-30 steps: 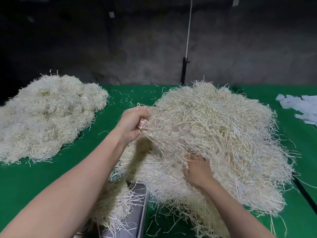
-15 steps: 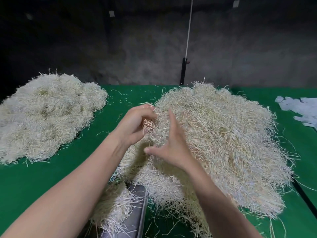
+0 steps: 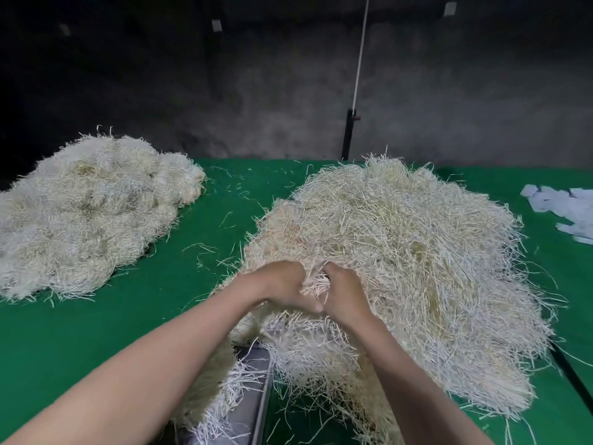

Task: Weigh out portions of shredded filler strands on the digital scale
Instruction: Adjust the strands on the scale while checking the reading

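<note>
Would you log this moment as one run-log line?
left hand: grips strands | right hand: grips strands | source: right pile | scale: partly covered by strands

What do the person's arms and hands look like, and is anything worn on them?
Both are bare: no gloves on the left hand or the right hand, and no sleeve on either forearm as far as the picture shows. No watch or bracelet is on the wrists. The filler strands hide part of each hand, so a ring cannot be excluded.

Left hand (image 3: pixel 282 285) and right hand (image 3: pixel 345 293) side by side, each around strands (image 3: pixel 316 284) of the large filler pile (image 3: pixel 417 252)
</note>
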Motion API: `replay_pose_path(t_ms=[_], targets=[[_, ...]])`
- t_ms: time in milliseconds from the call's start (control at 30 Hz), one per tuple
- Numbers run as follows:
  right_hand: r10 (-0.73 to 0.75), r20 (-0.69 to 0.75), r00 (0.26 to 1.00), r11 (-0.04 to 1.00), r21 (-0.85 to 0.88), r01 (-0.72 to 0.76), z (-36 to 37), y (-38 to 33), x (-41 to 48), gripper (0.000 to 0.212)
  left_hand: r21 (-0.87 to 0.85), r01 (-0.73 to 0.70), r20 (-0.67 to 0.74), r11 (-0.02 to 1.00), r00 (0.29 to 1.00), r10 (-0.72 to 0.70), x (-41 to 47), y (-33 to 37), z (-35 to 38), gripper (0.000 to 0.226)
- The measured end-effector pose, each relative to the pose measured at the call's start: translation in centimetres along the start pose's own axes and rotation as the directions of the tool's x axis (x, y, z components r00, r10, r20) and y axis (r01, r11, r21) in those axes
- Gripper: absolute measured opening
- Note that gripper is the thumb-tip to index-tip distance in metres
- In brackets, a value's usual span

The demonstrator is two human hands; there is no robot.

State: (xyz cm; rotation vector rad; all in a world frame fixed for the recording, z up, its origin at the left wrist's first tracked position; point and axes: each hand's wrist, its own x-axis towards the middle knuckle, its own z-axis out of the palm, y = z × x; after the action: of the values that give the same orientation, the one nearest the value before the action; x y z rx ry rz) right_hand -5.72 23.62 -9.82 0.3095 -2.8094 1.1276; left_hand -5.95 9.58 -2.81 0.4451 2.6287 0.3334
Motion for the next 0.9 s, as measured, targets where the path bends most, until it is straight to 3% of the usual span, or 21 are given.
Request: replay_pose_path(t_ms=[33, 133, 200, 233, 300, 333, 400, 500, 633, 767, 900], targets=[[0.001, 0.014, 1.0, 1.0, 0.018, -0.001, -0.2, 0.4, -0.1, 0.037, -0.091, -0.022, -0.018, 0.996, 1.0, 0.02, 0.3, -0.4, 0.1, 0.033], [0.039, 0.074, 0.997, 0.977, 0.204, -0.053, -0.5, 1.4, -0.3, 0.044, -0.481, -0.095, -0.091, 0.871, 0.994, 0.059, 0.3, -1.5, -0.9, 0.031], [0.052, 0.108, 0.993, 0.951, 0.299, -0.082, -0.4, 1.7, -0.1, 0.055, -0.676, -0.141, -0.121, 0.723, 0.989, 0.08, 0.1, -1.3, -1.2, 0.044], [0.048, 0.122, 0.991, 0.954, 0.289, -0.082, -0.4, 1.6, 0.0, 0.055, -0.789, -0.176, -0.157, 0.588, 0.984, 0.083, 0.2, -1.0, -1.1, 0.039], [0.032, 0.151, 0.988, 0.99, 0.131, -0.052, -0.3, 1.7, 0.1, 0.049, -0.959, -0.233, -0.224, 0.164, 0.972, 0.07, 0.2, 0.0, -1.5, 0.027], [0.031, 0.158, 0.987, 1.0, -0.013, -0.029, -0.3, 1.9, 0.0, 0.045, -0.969, -0.239, -0.243, -0.061, 0.968, 0.059, 0.1, 0.3, -1.9, 0.023], [0.034, 0.127, 0.991, 0.959, -0.283, 0.003, 0.2, 2.8, -0.6, 0.038, -0.91, -0.27, -0.273, -0.316, 0.961, -0.034, 0.0, 0.4, -3.2, 0.016], [0.129, 0.04, 0.991, 0.92, -0.377, -0.105, -0.1, 5.1, -1.1, 0.039, -0.826, -0.403, -0.32, -0.394, 0.911, -0.259, 0.2, 0.0, -4.8, 0.009], [0.365, 0.074, 0.928, 0.907, -0.254, -0.336, -3.0, 8.3, -0.7, 0.041, -0.725, -0.506, -0.315, -0.468, 0.847, -0.428, 0.2, -1.3, -5.1, 0.024], [0.384, 0.195, 0.902, 0.904, -0.278, -0.325, -2.5, 8.4, -1.4, 0.046, -0.619, -0.56, -0.266, -0.551, 0.81, -0.523, 0.2, -2.3, -5.2, 0.019], [0.362, 0.25, 0.898, 0.875, -0.423, -0.234, -2.3, 9.2, -2.4, 0.049, -0.5, -0.614, -0.322, -0.61, 0.786, -0.527, -1.5, -3.2, -6.9, 0.048]])
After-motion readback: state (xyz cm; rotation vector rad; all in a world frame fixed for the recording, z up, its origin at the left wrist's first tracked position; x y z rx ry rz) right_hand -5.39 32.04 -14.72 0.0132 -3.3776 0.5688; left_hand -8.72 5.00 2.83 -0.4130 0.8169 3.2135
